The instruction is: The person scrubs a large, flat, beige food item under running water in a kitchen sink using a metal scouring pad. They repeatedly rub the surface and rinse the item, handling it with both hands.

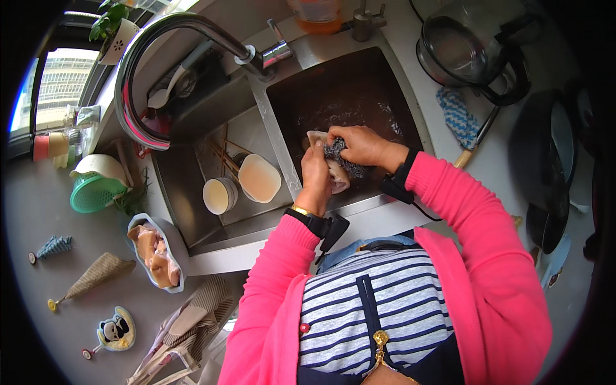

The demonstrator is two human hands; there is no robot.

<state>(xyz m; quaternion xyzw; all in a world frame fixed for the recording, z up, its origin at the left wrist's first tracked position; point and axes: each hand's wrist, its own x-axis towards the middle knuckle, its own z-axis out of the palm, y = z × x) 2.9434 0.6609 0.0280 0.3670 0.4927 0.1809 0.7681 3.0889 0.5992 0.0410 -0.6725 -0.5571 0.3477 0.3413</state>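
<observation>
Over the right sink basin (332,77), which holds dark water, both hands work close together. My left hand (316,169) grips a pale piece of meat with skin (339,177), probably pork. In my right hand (358,143) is a grey metal scouring pad (336,148), pressed against the meat. Part of the meat is hidden behind the fingers. More raw meat pieces (158,257) lie in a grey-white oval bowl (179,240) left of the sink.
The left basin (180,192) holds bowls (260,178) and chopsticks (226,144). A curved faucet (192,21) arches above it. On the right counter are a glass kettle (452,53), a blue-white cloth (457,118) and a dark wok (534,144). Green colander (94,192) hangs left.
</observation>
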